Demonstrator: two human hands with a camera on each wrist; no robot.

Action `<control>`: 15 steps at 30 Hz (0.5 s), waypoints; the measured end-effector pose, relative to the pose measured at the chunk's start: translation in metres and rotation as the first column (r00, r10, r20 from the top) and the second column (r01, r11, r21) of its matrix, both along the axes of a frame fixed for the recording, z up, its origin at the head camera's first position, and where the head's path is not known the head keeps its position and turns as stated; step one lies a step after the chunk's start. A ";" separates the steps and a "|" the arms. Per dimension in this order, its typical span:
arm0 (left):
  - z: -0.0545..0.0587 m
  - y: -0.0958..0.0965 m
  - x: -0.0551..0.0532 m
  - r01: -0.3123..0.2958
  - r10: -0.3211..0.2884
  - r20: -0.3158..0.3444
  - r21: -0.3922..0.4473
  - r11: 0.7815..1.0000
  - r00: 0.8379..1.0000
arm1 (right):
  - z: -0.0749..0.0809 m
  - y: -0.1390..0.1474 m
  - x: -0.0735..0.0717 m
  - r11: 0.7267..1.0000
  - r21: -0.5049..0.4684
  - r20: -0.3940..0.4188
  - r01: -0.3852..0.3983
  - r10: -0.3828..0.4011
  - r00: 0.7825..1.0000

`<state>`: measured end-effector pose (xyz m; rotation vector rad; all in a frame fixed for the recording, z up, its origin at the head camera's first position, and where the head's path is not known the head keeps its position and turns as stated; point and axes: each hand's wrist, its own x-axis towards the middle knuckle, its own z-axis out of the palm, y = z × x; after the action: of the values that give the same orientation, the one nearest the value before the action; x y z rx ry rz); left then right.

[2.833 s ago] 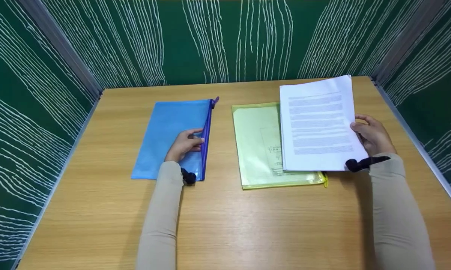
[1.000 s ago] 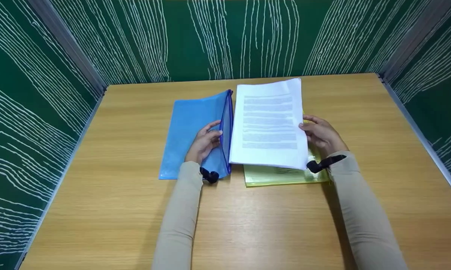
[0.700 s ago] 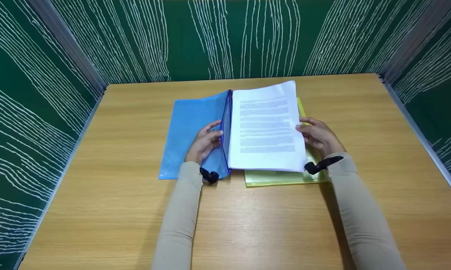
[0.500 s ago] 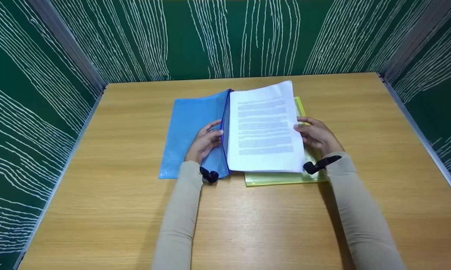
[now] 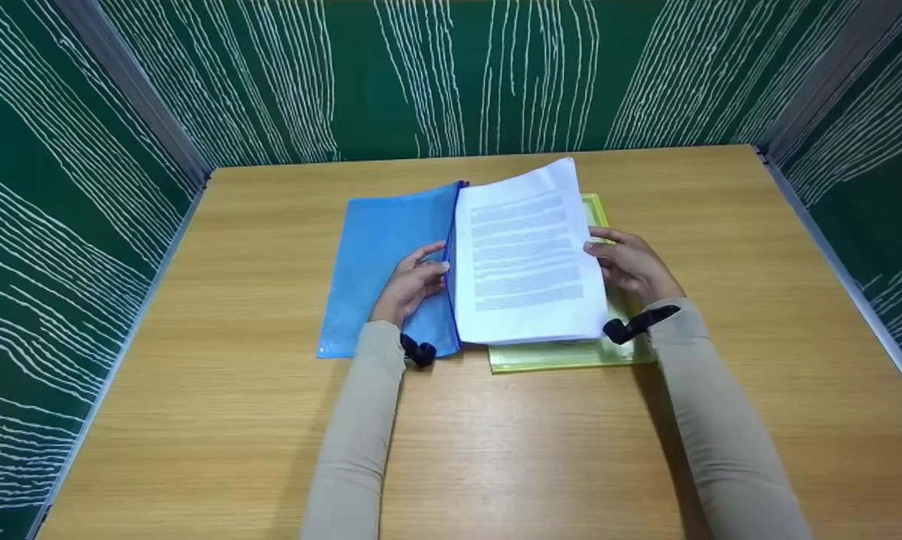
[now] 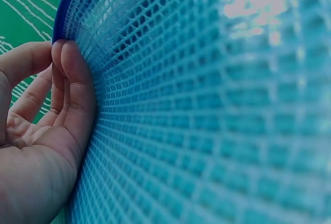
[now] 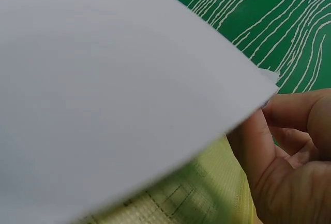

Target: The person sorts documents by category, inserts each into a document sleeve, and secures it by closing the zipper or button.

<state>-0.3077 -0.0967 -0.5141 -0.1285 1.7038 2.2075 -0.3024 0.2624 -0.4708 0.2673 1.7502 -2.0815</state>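
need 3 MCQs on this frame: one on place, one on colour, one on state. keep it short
1. Where does the yellow pouch lie?
A. under the paper stack
B. on top of the blue pouch
C. off the table

2. What colour is the pouch that the left hand lifts open?
A. yellow
B. red
C. blue

3. How is the paper stack held?
A. lying flat, untouched
B. gripped at its right edge by the right hand
C. rolled into a tube

Key: 1 A, yellow shows below and right of the sheets. 2 C, the fingers hold the blue pouch by its zip edge. 3 B, the fingers curl round that edge.
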 end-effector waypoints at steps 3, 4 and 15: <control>0.001 0.001 -0.001 0.021 -0.021 0.006 -0.030 0.999 1.000 | 0.002 0.000 -0.001 1.000 0.027 -0.016 -0.011 0.011 1.000; 0.002 0.002 -0.001 0.031 -0.030 0.010 -0.040 0.999 0.999 | 0.003 0.000 -0.002 1.000 0.021 -0.017 -0.009 0.009 1.000; 0.008 0.004 0.000 0.098 -0.096 0.033 -0.082 0.992 0.995 | 0.010 -0.008 -0.002 1.000 0.000 0.006 0.027 -0.027 1.000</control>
<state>-0.3079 -0.0931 -0.5063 -0.0955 1.7491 2.0561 -0.3043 0.2546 -0.4611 0.2983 1.7526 -2.0969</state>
